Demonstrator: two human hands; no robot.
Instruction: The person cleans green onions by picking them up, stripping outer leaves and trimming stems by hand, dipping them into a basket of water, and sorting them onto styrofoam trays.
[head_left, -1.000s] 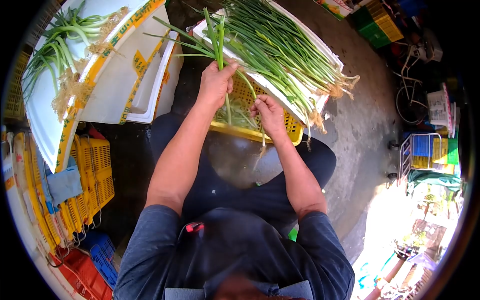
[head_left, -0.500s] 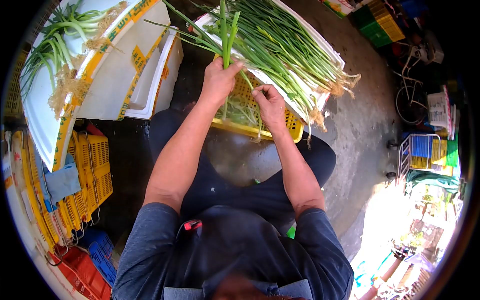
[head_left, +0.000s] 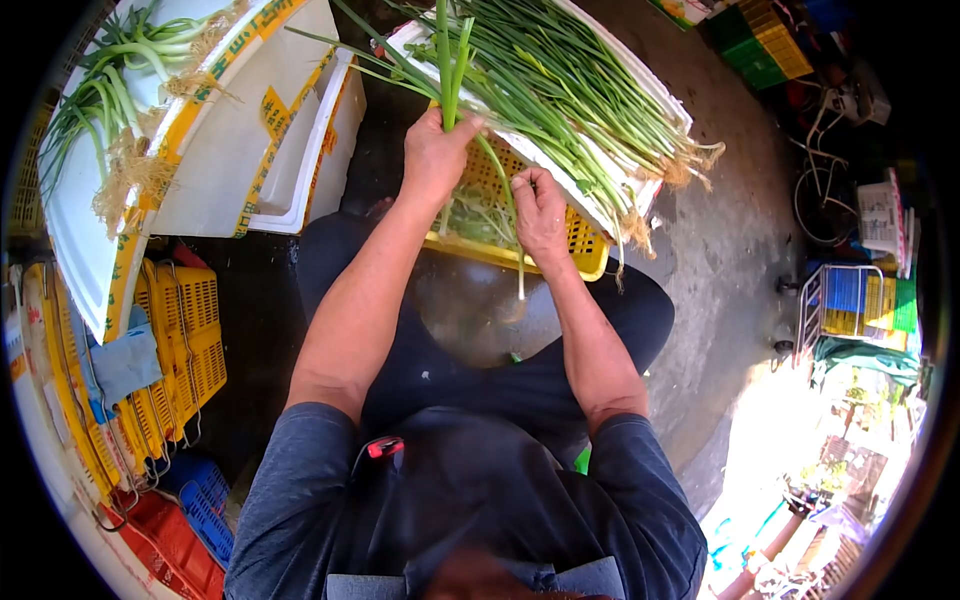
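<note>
My left hand (head_left: 436, 158) is closed around a few scallions (head_left: 450, 70), their green leaves pointing up and away. From that grip one scallion stalk (head_left: 508, 190) bends down to the right, its pale end hanging over the near rim of a yellow basket (head_left: 480, 255). My right hand (head_left: 541, 215) is closed in a pinch at this stalk; its fingertips partly hide the contact. Loose pale green scraps (head_left: 475, 220) lie in the basket below. Just beyond my right hand, a heap of long scallions (head_left: 570, 100) with brown roots lies on a white foam box (head_left: 660, 90).
More rooted scallions (head_left: 120, 110) lie on a white foam lid (head_left: 75, 250) with yellow tape at left. Foam boxes (head_left: 215, 180) stand beside it. Yellow crates (head_left: 190, 340), a blue crate (head_left: 208, 510) and a red crate (head_left: 165, 545) fill the lower left. A metal cart (head_left: 835, 305) stands at right.
The hanging stalk has shifted, and its pale lower end now hangs lower and nearer me. My right hand has barely moved; my left hand keeps its hold on the scallions.
</note>
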